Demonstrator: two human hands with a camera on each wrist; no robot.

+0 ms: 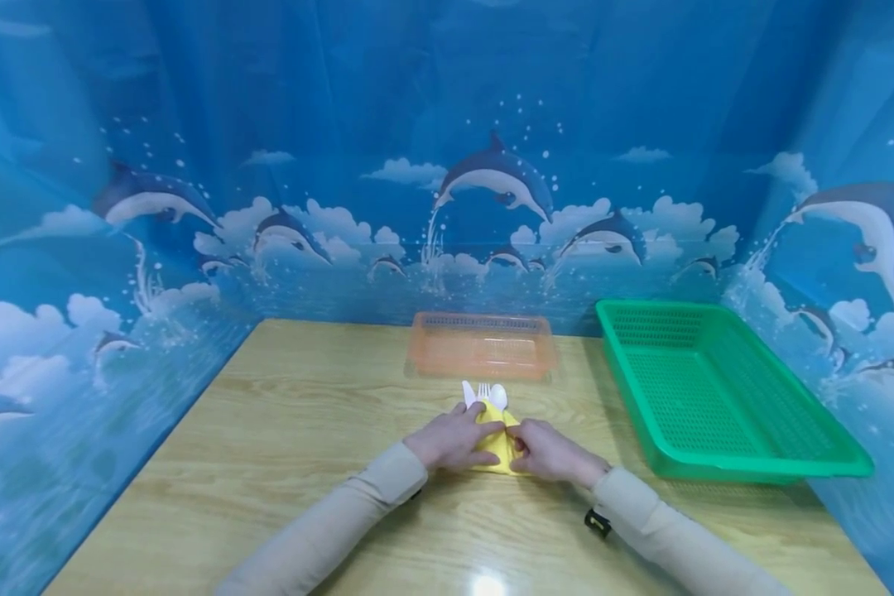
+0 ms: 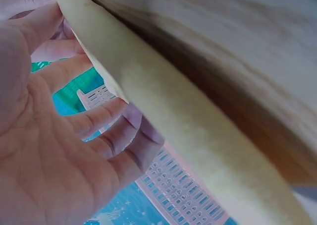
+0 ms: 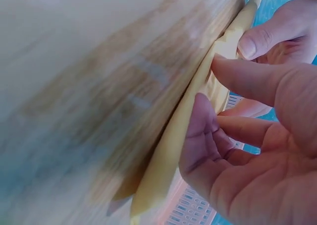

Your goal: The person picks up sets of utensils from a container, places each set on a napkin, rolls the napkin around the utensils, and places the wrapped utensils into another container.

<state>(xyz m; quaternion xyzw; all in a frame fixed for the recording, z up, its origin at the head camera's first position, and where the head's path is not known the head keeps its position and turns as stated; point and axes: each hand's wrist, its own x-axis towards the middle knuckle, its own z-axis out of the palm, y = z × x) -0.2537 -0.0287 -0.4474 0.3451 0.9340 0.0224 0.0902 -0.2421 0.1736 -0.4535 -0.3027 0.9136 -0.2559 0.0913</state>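
Observation:
A yellow napkin (image 1: 497, 448) lies folded on the table, partly covered by both hands. From its far end stick out a white plastic knife (image 1: 468, 392), a white fork (image 1: 484, 390) and a white spoon (image 1: 498, 396); their handles are hidden. My left hand (image 1: 454, 439) rests on the napkin's left side, fingers spread and nearly straight across it. On the other side, my right hand (image 1: 553, 449) pinches the napkin's right part, its remaining fingers curled beneath. Seen from the right wrist, the napkin edge (image 3: 168, 155) runs alongside those curled fingers.
Just beyond the cutlery stands a translucent orange basket (image 1: 483, 370). A larger green basket (image 1: 730, 459) sits at the right of the wooden table (image 1: 290, 389). A blue dolphin-print curtain (image 1: 387, 83) surrounds the table's back and sides.

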